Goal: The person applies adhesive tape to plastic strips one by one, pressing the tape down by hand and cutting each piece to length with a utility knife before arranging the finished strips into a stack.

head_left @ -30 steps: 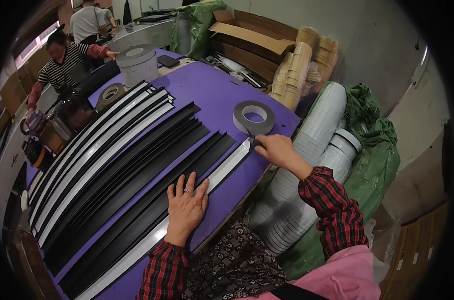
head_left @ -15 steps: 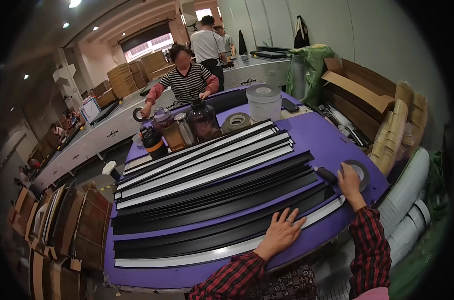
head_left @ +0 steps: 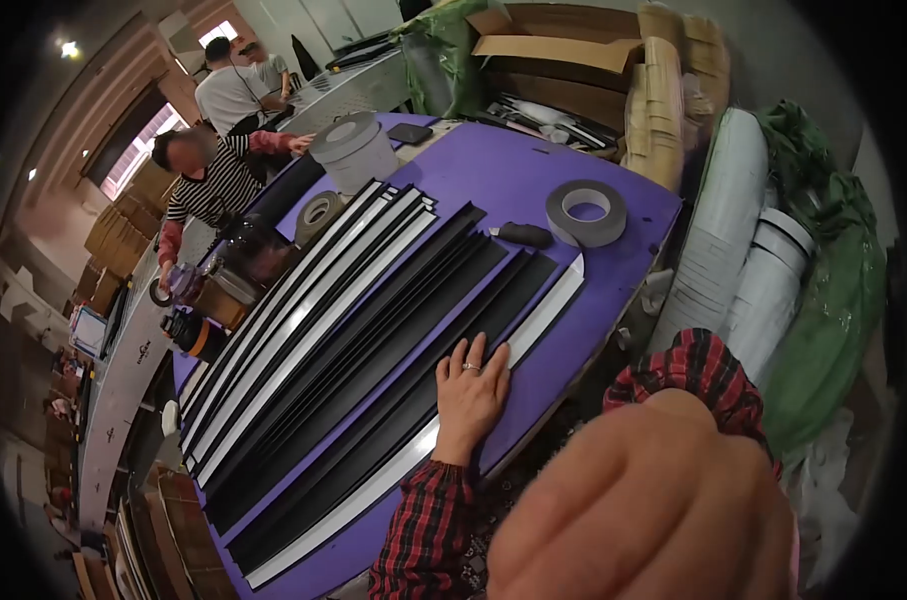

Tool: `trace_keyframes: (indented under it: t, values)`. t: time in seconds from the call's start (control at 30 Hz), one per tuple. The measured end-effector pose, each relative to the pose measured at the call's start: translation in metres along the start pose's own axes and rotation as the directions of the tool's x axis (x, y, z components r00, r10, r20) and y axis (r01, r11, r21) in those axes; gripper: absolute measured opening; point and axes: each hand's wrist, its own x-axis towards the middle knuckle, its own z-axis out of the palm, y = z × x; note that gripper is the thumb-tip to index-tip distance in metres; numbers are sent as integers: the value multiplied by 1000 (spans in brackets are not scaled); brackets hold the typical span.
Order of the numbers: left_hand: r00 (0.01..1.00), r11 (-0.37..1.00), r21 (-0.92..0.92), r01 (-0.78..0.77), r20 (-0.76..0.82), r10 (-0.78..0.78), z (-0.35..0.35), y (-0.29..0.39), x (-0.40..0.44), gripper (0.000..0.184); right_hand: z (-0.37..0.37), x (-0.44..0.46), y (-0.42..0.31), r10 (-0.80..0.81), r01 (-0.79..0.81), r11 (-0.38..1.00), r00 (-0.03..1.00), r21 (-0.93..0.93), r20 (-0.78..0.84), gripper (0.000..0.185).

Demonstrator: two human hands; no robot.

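Observation:
My left hand (head_left: 470, 395) lies with fingers stretched over the nearest black strip (head_left: 373, 460) and the white-faced strip (head_left: 543, 318) along its edge. A ring sits on one of its fingers. My right hand (head_left: 643, 500) is raised very close to the camera, off the table; its back shows and its fingers are hidden. A grey tape roll (head_left: 591, 235) rests flat at the far end of the white strip, its loose end reaching down to that strip. Beside the roll is a short dark wrapped object (head_left: 522, 235). More black strips (head_left: 403, 310) lie alongside.
A purple tabletop (head_left: 513, 165) carries white-faced strips (head_left: 303, 310), a large tape stack (head_left: 358, 155), a smaller roll (head_left: 318, 218), a phone (head_left: 410, 133) and bottles (head_left: 258, 245). Across it stands a co-worker (head_left: 213, 185). Wrapped rolls (head_left: 718, 230) stand to the right, near a cardboard box (head_left: 558, 45).
My right hand has left the tape roll and come up close to the camera. My left hand stays on the strips. The view has tilted and turned right.

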Motion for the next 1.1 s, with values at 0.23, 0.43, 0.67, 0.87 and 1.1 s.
trace_keyframes:
  t: [0.23,0.43,0.67,0.87,1.1]
  values:
    - [1000,1000,-21,7,-12,-8,-4,1,0,28,20,2,25,-45,52,987,998,149,-50,23]
    - [999,999,-32,25,20,-25,-24,5,4,28,25,16,23,-52,57,984,998,169,-33,24]
    - [996,996,-66,56,70,-51,-35,9,6,27,23,17,22,-32,32,991,999,133,-3,25]
    - [998,994,-93,54,40,-51,-32,7,4,27,29,20,25,24,-26,988,1000,149,13,25]
    - [997,995,-88,55,64,-50,-36,6,4,26,44,20,33,76,-73,976,997,207,-4,26]
